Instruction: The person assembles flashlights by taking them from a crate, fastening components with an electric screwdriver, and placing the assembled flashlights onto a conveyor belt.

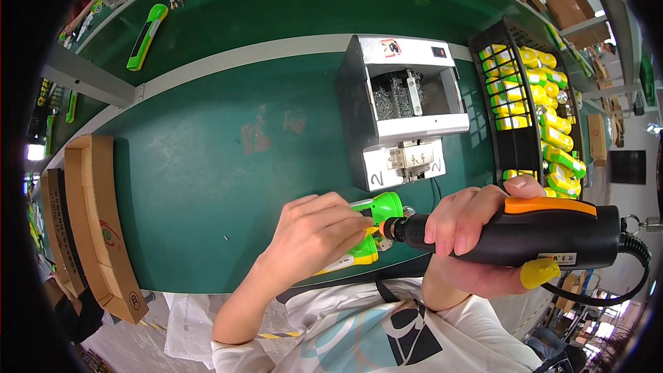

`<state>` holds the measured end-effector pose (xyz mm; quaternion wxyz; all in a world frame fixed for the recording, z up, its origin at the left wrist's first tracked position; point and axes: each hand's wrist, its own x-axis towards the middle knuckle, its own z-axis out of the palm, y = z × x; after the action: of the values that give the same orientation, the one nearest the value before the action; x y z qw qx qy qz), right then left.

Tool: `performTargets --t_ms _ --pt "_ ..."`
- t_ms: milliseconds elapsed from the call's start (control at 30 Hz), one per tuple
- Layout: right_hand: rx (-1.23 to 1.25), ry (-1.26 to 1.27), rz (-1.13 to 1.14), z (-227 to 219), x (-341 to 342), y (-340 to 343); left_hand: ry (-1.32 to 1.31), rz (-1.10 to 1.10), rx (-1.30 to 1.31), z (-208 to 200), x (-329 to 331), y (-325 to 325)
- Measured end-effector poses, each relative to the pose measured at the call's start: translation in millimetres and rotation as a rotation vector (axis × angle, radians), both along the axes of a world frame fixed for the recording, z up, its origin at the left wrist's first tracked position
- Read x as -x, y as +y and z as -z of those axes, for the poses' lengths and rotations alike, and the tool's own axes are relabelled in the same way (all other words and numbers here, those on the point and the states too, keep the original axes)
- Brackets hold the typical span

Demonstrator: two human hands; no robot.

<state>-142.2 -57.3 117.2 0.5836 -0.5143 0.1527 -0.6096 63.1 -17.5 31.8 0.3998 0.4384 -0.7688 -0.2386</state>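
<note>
My right hand (469, 235) is wrapped round a black electric screwdriver (545, 235) with an orange lever, held level. A yellow cover sits on one of its fingertips. The screwdriver's tip points left, close to the fingertips of my left hand (314, 231). Closed fingers of that left hand press on a green and yellow flashlight (360, 257) near the table's front edge. Just beyond it lies another flashlight (388, 208) with a green head, partly covered by the hand. Small shiny parts show beside the heads. Whatever the screwdriver tip touches is hidden.
A grey screw feeder (407, 128) full of screws stands behind my hands on the green table (207, 186). To its right is a black crate (507, 138) holding several flashlights. Open cardboard boxes (103, 235) stand at the left. More flashlights (147, 36) lie on the far belt.
</note>
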Motion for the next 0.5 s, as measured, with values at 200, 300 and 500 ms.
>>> performTargets --t_ms 200,300,500 --pt "0.001 -0.002 -0.004 1.0 0.8 1.1 0.022 0.013 -0.012 -0.3 -0.7 -1.6" --pt "0.013 0.017 0.000 0.2 0.5 1.4 0.014 0.018 -0.009 0.1 -1.1 -1.0" --pt "-0.006 -0.028 0.026 2.9 -0.9 3.5 0.014 0.025 -0.008 0.1 -3.3 -1.3"
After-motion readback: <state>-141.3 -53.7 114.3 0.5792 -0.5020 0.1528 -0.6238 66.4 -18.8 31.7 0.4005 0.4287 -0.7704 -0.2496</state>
